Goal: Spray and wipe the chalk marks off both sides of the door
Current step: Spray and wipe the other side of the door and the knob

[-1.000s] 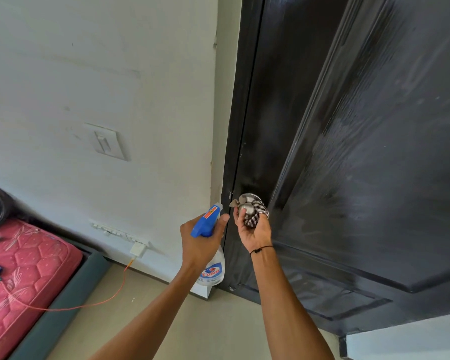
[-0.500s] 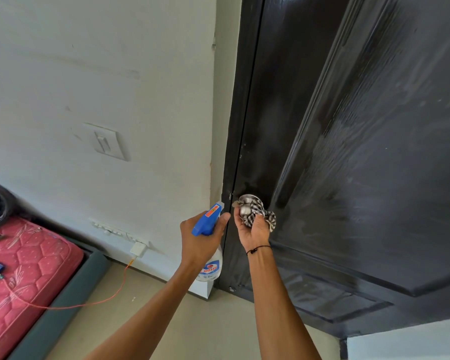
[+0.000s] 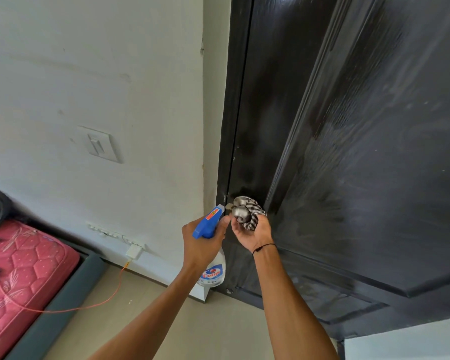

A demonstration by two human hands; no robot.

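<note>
While the right hand's grip [image 3: 247, 229] pinches the soft, limp striped cloth [image 3: 252, 215] against the hard, slick round metal doorknob [image 3: 240, 213], the left hand [image 3: 200, 241] grips the light blue-headed plastic spray bottle [image 3: 211, 255] by its neck.

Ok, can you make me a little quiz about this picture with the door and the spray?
1. True or false: the left hand holds the spray bottle.
2. What striped thing is in the right hand at the door knob?
3. The mattress by the wall is: A) green B) red C) white

Key: 1. True. 2. A striped cloth. 3. B.
</note>
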